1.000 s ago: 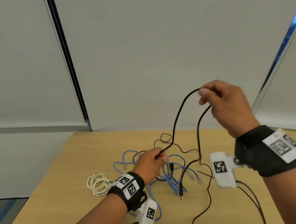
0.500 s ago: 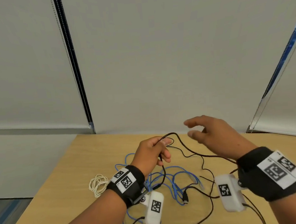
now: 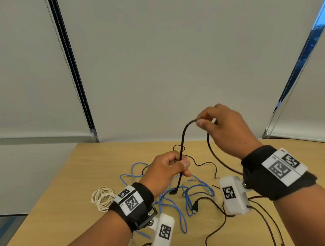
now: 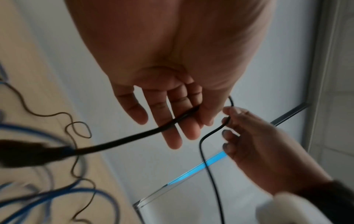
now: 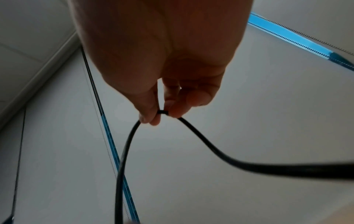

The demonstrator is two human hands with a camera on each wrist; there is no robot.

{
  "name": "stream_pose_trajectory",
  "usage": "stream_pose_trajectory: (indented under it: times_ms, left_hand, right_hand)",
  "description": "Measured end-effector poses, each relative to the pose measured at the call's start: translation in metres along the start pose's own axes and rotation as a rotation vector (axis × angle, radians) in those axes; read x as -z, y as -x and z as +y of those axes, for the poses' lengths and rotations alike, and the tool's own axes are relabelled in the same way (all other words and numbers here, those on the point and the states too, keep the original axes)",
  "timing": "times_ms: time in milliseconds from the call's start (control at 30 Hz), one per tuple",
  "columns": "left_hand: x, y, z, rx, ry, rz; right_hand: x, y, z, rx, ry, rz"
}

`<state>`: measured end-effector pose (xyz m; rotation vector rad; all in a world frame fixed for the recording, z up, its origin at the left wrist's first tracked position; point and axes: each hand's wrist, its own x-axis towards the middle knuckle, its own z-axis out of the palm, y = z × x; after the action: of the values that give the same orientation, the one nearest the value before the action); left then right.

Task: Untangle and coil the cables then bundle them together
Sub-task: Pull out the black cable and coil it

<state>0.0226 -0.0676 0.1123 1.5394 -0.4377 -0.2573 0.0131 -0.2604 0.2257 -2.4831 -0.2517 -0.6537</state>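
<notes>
Now forming a loop in the black cable.
Left hand grips it low; right hand pinches it higher, arching a span above the table, probably to coil it clear of the blue cable.

Arms: bare from forearm to hand, no sleeves in the head view.
Left wrist: a wide black fabric wrist strap bearing white labels printed with black square-code markers; a metal buckle at its lower edge.
Left camera: a white rounded plastic camera housing under the strap, carrying one black square-code marker.
Right wrist: a wide black fabric band with a large white two-marker label.
Right camera: a white rounded plastic block with one marker, thin dark leads running from it.
</notes>
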Motion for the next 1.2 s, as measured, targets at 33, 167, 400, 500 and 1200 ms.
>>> stream_pose_trajectory:
  times_ms: [33, 167, 400, 500, 1200]
  left_hand:
    - [-0.003, 0.004, -0.006, 0.019, -0.012, -0.021]
    - [-0.014, 0.019, -0.034, 0.081, -0.011, -0.050]
    - [-0.008, 0.014, -0.013, -0.074, -0.075, 0.148]
    - [-0.008, 0.002, -0.009, -0.094, -0.192, 0.135]
    - [-0.007, -0.003, 0.060, -0.240, 0.688, -0.013]
  right_hand:
    - [0.006, -0.005, 0.001, -0.023, -0.031, 0.058]
    - [0.037, -0.027, 0.015, -0.190, -0.190, 0.247]
    - [0.048, -0.017, 0.039, -0.226, -0.162, 0.099]
    - [0.037, -0.009, 0.031, -0.165, -0.160, 0.021]
    - [-0.029, 0.039, 0.058, -0.378, -0.156, -0.334]
